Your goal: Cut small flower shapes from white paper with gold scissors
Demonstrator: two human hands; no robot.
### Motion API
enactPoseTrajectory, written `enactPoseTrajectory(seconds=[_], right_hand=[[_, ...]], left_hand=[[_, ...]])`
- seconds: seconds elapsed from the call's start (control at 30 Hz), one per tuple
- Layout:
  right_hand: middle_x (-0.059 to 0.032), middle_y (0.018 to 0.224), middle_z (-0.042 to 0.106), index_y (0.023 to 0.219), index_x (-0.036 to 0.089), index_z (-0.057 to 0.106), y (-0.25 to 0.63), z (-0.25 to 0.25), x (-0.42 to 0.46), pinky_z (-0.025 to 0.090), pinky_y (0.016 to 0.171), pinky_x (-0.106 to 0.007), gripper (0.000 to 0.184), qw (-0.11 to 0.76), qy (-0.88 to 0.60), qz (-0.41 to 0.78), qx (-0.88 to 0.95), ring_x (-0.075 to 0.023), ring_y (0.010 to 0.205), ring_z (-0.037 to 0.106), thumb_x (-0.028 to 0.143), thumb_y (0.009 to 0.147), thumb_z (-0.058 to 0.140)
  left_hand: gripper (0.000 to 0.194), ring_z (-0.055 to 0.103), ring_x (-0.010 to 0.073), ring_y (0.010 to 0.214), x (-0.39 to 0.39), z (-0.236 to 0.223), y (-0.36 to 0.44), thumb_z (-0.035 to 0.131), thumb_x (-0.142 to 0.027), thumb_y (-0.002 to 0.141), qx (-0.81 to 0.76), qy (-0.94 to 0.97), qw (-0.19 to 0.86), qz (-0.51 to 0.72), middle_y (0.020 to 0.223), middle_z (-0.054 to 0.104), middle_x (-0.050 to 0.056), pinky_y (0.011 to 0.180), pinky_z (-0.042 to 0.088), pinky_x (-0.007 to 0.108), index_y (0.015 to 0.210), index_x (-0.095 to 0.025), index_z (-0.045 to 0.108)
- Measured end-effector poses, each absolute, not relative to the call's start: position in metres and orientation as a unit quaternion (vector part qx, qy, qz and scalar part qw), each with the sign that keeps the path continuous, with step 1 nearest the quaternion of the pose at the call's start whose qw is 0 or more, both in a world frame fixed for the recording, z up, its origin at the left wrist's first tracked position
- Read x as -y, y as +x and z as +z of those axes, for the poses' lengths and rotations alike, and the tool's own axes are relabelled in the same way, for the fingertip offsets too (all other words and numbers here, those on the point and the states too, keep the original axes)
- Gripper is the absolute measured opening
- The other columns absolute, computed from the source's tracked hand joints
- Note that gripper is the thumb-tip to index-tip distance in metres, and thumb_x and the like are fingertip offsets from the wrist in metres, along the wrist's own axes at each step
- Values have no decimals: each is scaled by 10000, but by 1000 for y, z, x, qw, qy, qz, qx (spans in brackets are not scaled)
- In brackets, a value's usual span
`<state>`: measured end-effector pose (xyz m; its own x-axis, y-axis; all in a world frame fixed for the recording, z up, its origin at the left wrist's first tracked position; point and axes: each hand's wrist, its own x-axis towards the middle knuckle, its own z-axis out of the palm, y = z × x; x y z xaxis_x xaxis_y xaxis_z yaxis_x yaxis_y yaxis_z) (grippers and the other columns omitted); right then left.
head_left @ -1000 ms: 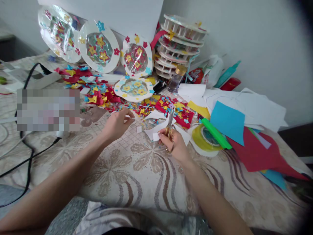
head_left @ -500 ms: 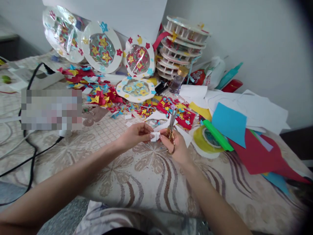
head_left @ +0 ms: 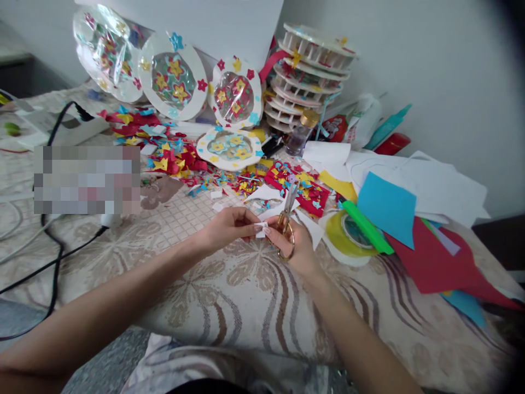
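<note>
Between both hands, above the patterned tablecloth (head_left: pixel 241 295), is a small white piece of paper or foam (head_left: pixel 261 232). My left hand (head_left: pixel 232 227) pinches its left side between thumb and fingers. With thumb and fingertips my right hand (head_left: pixel 292 243) touches its right side. That same hand also keeps hold of gold-handled scissors (head_left: pixel 286 210), their blades pointing away from me. Just beyond the fingers lie white paper offcuts (head_left: pixel 266 193) and a red sheet (head_left: pixel 314 205) strewn with tiny coloured scraps. A small white block (head_left: pixel 216 194) lies beyond my left hand.
Round star-decorated frames (head_left: pixel 174 82) lean at the back beside a tiered white stack (head_left: pixel 311 71). Yellow tape (head_left: pixel 346 238), a green strip (head_left: pixel 367 227), blue paper (head_left: pixel 388 208) and red paper (head_left: pixel 435 262) lie right. Black cables (head_left: pixel 55 246) run along the left.
My left hand has come right and nearer to me, meeting the white piece at my right hand. The fingertips of both hands have since closed together on it. The scissors stay in my right hand.
</note>
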<state>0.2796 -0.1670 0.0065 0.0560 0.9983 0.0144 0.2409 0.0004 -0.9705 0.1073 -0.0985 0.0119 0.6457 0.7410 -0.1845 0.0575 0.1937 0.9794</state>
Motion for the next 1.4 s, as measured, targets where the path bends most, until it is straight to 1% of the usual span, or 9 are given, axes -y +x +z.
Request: enactPoseTrajectory(seconds=[0.13,0.27,0.5,0.7,0.9,1.1,1.27,1.4], right_hand=[[6,718,634,879,204,620,279,4,166,426,585,-247,226,471,-557,448,516,-133,628,573,403,779,653],[7,713,638,861,199,614,278,2,165,425,574,-247,232,495,-544,499,458,-131,612,583,394,754,679],[12,692,639,855,200,620,277,0,165,415,557,-237,208,506,-540,504,446,-124,610,589,367,753,691],[14,599,636,853,202,627,277,-3,163,386,490,-223,238,530,-520,537,401,-122,541,569,422,768,659],[5,684,643,875,198,626,275,-1,165,399,522,-237,264,518,-532,519,424,-131,596,579,389,718,719],[5,703,635,877,199,624,277,-1,165,420,570,-245,225,507,-534,492,464,-132,622,578,380,759,686],[4,752,646,904,208,623,279,0,166,442,626,-252,211,506,-528,483,482,-137,672,595,362,771,679],[3,760,641,913,216,622,279,0,167,447,636,-255,206,513,-523,483,480,-140,689,594,358,775,676]], left_hand=[[276,563,73,607,100,13,108,736,-328,705,-337,560,718,238,732,655,23,602,474,212,838,-107,637],[279,562,69,604,99,12,108,713,-346,730,-332,524,747,240,719,649,20,614,472,212,860,-110,641],[318,611,103,611,100,11,108,733,-354,710,-340,534,741,224,686,663,32,612,502,238,863,-104,610],[313,619,103,619,101,12,108,737,-355,706,-335,541,728,255,698,669,34,640,518,251,835,-106,598],[277,615,104,655,103,11,110,708,-341,741,-330,566,693,300,709,658,34,646,506,239,825,-106,587],[299,623,124,704,107,7,113,707,-346,737,-311,574,678,338,753,642,37,663,505,259,850,-107,568],[285,598,105,697,110,9,114,710,-320,735,-296,575,673,358,767,627,30,655,484,236,861,-101,578],[299,599,115,715,111,11,113,705,-346,739,-301,594,650,366,793,635,39,669,483,244,872,-104,593]])
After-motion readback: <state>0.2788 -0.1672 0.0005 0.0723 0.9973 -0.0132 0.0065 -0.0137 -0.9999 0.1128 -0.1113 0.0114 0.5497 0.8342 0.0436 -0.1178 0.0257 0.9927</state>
